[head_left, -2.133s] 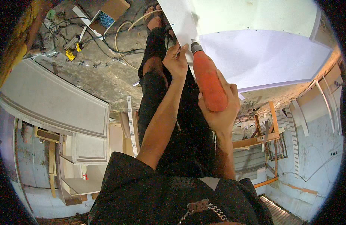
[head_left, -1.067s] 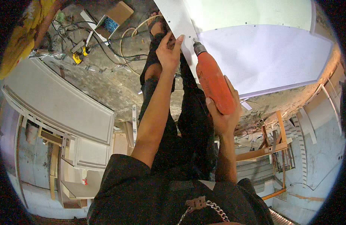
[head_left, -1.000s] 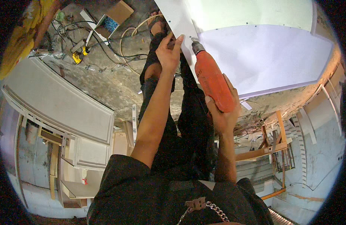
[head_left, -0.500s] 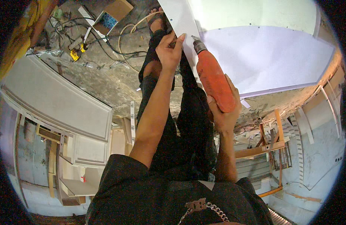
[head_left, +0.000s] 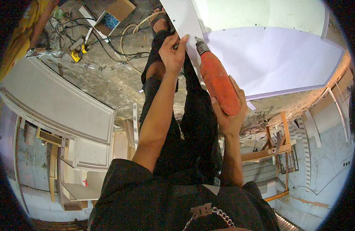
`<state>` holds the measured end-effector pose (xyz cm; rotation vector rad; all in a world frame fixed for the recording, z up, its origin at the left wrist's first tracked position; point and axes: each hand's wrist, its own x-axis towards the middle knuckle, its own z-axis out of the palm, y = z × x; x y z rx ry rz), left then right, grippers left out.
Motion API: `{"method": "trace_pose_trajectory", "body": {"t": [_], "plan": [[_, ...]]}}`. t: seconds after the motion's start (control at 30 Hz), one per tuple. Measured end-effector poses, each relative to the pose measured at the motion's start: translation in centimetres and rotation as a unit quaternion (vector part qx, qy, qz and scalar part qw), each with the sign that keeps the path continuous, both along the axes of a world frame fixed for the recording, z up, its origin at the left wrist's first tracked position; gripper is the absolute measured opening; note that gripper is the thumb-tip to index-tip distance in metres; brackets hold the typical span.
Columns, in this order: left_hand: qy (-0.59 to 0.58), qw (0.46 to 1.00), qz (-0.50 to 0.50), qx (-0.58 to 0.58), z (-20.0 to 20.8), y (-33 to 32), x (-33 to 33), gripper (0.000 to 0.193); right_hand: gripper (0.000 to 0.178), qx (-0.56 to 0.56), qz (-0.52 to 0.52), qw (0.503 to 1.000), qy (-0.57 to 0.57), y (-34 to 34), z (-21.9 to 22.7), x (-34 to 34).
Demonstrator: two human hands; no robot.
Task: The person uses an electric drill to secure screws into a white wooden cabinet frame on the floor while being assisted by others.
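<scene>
My right hand [head_left: 231, 115] is wrapped round the rear of a worn orange power drill [head_left: 220, 82]. The drill's chuck points up and slightly left, and the short bit [head_left: 197, 39] ends over the narrow face of a white panel [head_left: 187, 23]; whether it touches I cannot tell. Just left of the bit, my left hand [head_left: 173, 56] sits at the panel's edge with its fingers curled and its thumb raised toward the bit. What those fingers hold, if anything, is hidden. Small dark dots run along a seam on the wide white board [head_left: 270, 57] to the right.
My black-clad legs [head_left: 196, 104] lie beneath my arms. Cables [head_left: 119, 54], a yellow-and-black tool [head_left: 78, 54] and an open cardboard box [head_left: 118, 15] with blue bits inside lie on the floor at far left. A pale cabinet [head_left: 58, 96] stands left, a wooden frame [head_left: 268, 153] right.
The drill and both hands have shifted very slightly left, about as much as the panel in the view. My hold on the drill looks the same.
</scene>
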<state>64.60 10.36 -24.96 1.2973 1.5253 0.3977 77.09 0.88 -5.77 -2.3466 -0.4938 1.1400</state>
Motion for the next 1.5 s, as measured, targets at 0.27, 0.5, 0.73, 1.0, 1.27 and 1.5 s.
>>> {"method": "trace_pose_trajectory", "body": {"t": [0.27,0.5,0.73,1.0,1.27,1.5], "plan": [[0.009,0.999,0.01,-0.04,-0.3,-0.3,-0.1,0.027,0.062,-0.094,0.108,0.99,0.0,4.1,1.7,1.8],[0.032,0.999,-0.011,-0.008,-1.1,-0.4,-0.5,0.035,0.059,-0.081,0.05,0.995,-0.022,5.5,1.8,0.3],[0.011,1.0,0.0,0.002,-1.1,-0.2,-0.4,0.037,0.06,-0.085,0.037,0.995,-0.026,5.9,2.0,0.2],[0.049,0.997,-0.037,-0.055,1.3,0.7,0.4,0.04,0.063,-0.095,0.044,0.994,-0.041,4.8,4.5,0.9],[0.172,0.975,-0.101,0.098,1.3,0.3,0.1,0.063,0.073,-0.078,0.049,0.995,-0.024,-1.5,9.4,-0.1],[0.169,0.986,0.012,-0.004,2.4,-0.8,-4.3,0.047,0.072,-0.033,0.076,0.997,0.006,-4.6,9.6,-2.4]]}}
